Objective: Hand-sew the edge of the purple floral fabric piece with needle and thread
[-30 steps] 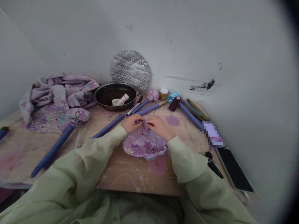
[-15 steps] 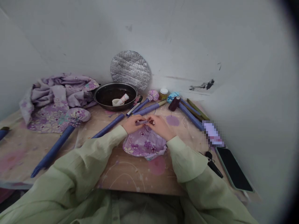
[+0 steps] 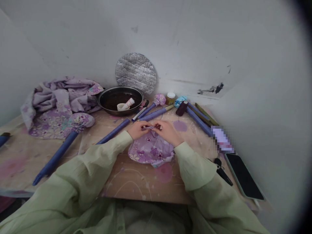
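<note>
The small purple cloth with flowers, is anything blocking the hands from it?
Nothing visible does: the left hand and right hand both pinch the small purple cloth at its far edge, with nothing showing in between.

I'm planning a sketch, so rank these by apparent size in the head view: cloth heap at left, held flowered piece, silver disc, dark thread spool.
1. Cloth heap
2. Held flowered piece and silver disc: too alike to rank, and the held piece sits nearer the camera.
3. Dark thread spool
</note>
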Demonstrator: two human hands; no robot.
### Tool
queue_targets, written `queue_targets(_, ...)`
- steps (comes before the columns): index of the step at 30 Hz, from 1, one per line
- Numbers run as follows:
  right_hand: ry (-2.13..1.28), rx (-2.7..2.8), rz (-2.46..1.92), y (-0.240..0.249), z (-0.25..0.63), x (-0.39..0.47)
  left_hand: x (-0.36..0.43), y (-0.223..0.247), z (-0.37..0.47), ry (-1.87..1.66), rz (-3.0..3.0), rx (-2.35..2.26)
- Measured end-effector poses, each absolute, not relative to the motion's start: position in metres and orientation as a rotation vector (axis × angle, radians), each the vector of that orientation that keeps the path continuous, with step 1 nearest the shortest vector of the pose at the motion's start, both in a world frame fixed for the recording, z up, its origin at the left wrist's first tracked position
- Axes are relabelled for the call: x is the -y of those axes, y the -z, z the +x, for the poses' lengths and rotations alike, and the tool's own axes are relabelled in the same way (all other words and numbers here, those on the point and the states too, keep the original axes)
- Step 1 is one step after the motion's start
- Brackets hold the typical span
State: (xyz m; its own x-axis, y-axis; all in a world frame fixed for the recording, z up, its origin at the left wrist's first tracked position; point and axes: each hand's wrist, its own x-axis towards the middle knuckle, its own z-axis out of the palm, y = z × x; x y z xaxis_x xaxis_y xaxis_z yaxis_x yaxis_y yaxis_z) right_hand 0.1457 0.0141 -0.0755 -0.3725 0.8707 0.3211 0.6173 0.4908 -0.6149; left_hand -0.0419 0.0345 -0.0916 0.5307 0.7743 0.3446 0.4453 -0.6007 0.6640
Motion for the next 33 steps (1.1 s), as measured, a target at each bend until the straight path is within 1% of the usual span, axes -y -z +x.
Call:
queue_targets(14,-0.698,1.937,-1.19,0.073,0.149,-0.006,-0.034,0.075,-0.043,-0.887,2.37,-1.083)
queue_targets(21,-0.709,1.855,-1.2,0.063,0.156,0.004,-0.029,0.062,-0.038,-0.896,2.401,-1.018)
queue_targets(28,-0.74,1.923,-1.131,0.053,0.157,0.012,-0.022,0.054,-0.031,-0.932,2.405,-1.025)
queue_targets(33,-0.7,1.928,-1.143,0.049,0.159,0.015,-0.019,0.052,-0.029,-0.929,2.401,-0.957)
